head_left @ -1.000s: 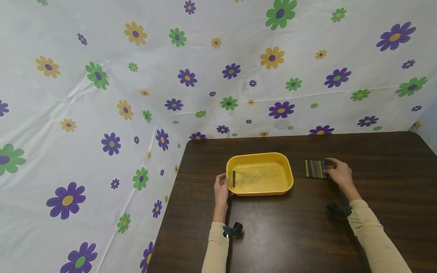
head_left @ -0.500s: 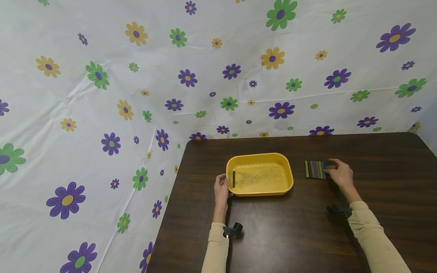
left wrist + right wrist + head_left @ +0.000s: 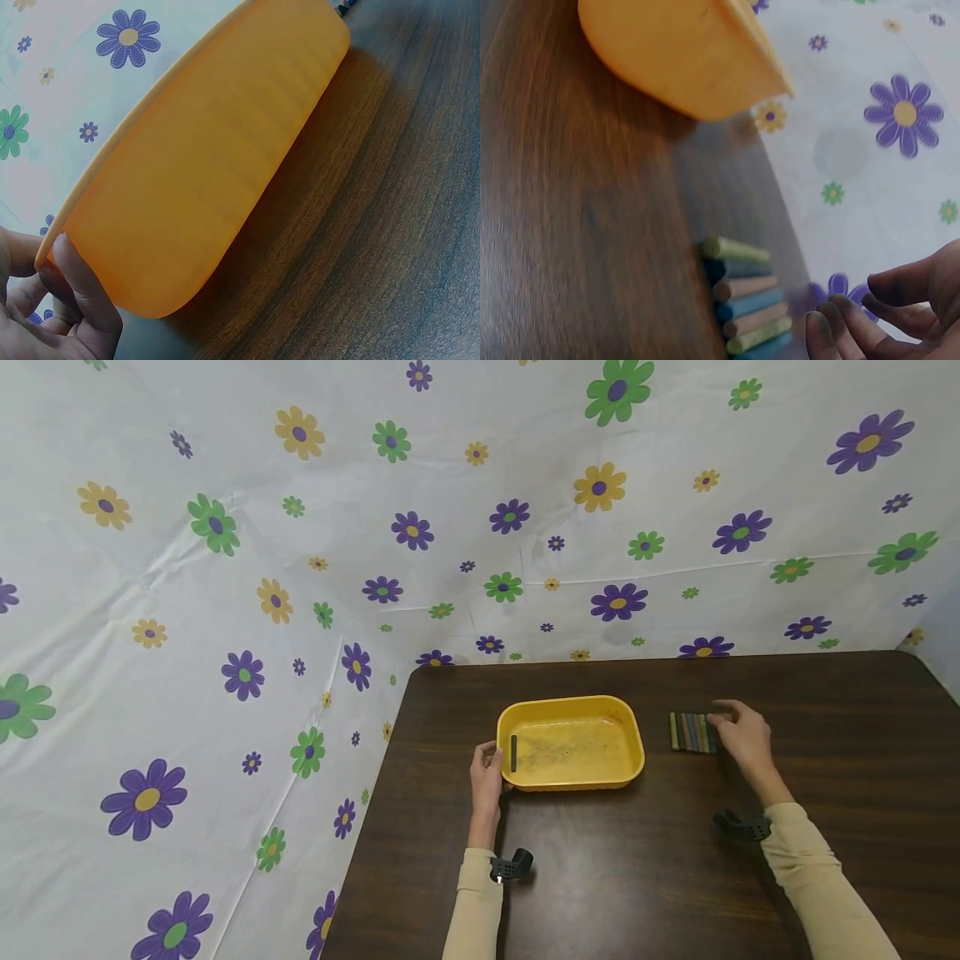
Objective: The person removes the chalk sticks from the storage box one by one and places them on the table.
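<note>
At the left end of a yellow plastic tray (image 3: 572, 745), my left hand (image 3: 487, 774) pinches the rim between thumb and fingers, as the left wrist view shows. A single dark stick (image 3: 513, 753) lies inside the tray near that end. To the tray's right, several coloured chalk sticks (image 3: 692, 732) lie side by side in a row; green, brown and blue ones (image 3: 754, 304) show in the right wrist view. My right hand (image 3: 742, 739) hovers by the row's right end. Its fingers are loosely bent, with nothing visible between them.
Both things rest on a dark brown wooden table (image 3: 600, 877). White cloth printed with flowers (image 3: 450, 485) hangs behind the table and along its left side. Each wrist carries a black band (image 3: 512, 865).
My right hand has lifted slightly and drawn its fingertips off the last chalk stick. The left hand and tray stay where they were.
</note>
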### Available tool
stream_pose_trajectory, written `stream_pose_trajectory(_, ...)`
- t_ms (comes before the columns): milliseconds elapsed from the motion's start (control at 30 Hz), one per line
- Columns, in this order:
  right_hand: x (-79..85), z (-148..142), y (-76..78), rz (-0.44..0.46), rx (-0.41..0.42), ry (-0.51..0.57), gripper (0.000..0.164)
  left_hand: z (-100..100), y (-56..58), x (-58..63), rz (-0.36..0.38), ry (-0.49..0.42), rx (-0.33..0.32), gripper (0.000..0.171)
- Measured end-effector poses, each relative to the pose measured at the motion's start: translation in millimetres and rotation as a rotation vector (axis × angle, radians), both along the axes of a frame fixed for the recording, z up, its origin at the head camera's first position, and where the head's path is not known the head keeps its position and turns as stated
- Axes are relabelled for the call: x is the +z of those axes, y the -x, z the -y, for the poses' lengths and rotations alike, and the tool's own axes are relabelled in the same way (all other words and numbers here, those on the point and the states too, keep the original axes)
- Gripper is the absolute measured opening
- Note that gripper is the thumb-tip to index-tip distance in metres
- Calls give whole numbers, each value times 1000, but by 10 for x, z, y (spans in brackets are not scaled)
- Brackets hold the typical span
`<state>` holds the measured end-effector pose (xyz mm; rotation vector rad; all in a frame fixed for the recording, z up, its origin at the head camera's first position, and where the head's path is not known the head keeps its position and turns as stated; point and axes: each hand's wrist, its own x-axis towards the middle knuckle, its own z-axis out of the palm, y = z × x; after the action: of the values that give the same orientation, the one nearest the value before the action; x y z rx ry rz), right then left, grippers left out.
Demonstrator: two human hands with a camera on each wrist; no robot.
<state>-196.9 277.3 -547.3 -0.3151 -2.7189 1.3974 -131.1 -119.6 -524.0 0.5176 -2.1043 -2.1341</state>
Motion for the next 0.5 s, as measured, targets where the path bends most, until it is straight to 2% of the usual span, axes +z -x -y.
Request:
stream_pose_trajectory(133,83,99,-18,-11,11,5,44,10,4,1,5,-6,-10,33)
stream_pose_trajectory(500,308,404,-130,-48,76,99,43,1,9,-1,5,-8,-6,31)
